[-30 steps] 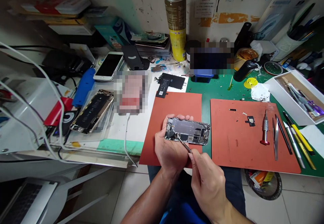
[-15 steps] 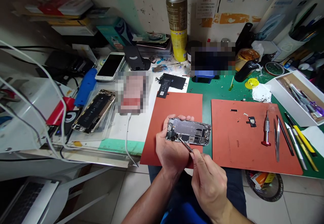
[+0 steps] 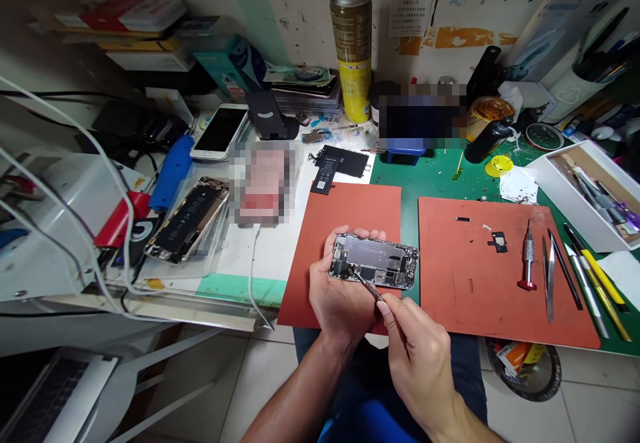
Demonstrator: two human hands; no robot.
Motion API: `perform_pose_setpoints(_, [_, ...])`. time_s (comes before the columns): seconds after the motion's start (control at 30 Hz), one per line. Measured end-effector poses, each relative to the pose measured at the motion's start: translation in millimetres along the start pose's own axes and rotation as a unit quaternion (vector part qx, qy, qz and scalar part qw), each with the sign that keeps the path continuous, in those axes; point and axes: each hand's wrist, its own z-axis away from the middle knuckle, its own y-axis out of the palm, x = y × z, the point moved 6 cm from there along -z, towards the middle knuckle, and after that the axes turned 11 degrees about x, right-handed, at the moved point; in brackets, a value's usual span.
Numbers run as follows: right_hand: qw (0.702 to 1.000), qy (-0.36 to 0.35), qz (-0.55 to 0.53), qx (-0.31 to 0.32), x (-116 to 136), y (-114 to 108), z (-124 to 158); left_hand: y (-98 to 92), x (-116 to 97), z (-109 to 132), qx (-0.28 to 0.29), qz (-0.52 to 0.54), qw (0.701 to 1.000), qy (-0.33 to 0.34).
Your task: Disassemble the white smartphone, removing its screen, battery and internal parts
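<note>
My left hand cradles an opened phone from below, palm up, its fingertips curled over the far edge. Bare circuit parts and a grey empty bay show inside the phone. A slim metal tool, its exact kind unclear, is pinched in my right hand. The tool's tip rests at or just over the parts on the phone's lower left. Both hands are above the edge of the left orange mat. Beyond the phone lies a dark phone battery partly over a black flat part.
On the right orange mat lie a screwdriver, tweezers and small parts. Pens and knives flank it. A second opened phone and a white cable sit left. A spray can stands behind.
The right hand and its tool have shifted very slightly at the phone's lower left parts. The whole view has moved a little; both holds are the same.
</note>
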Motion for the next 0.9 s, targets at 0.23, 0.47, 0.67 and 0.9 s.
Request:
perform_pose_setpoints(0.23, [0.996,-0.043,0.07,-0.042,3.5,2.8,6.8,1.7,0.1,0.8,-0.008,0.011,1.0,0.003])
perform_pose_setpoints(0.47, [1.0,0.004,0.0,0.006,0.1,2.3,0.0,2.6,1.4,0.7,-0.007,0.021,1.0,-0.008])
perform_pose_setpoints(0.67, [1.0,0.0,0.027,-0.008,0.5,3.5,0.3,2.4,0.8,0.2,-0.003,0.01,1.0,-0.006])
perform_pose_setpoints(0.9, [0.999,-0.007,0.047,-0.012,-0.6,6.1,1.3,3.0,0.3,0.7,0.011,-0.013,1.0,-0.005])
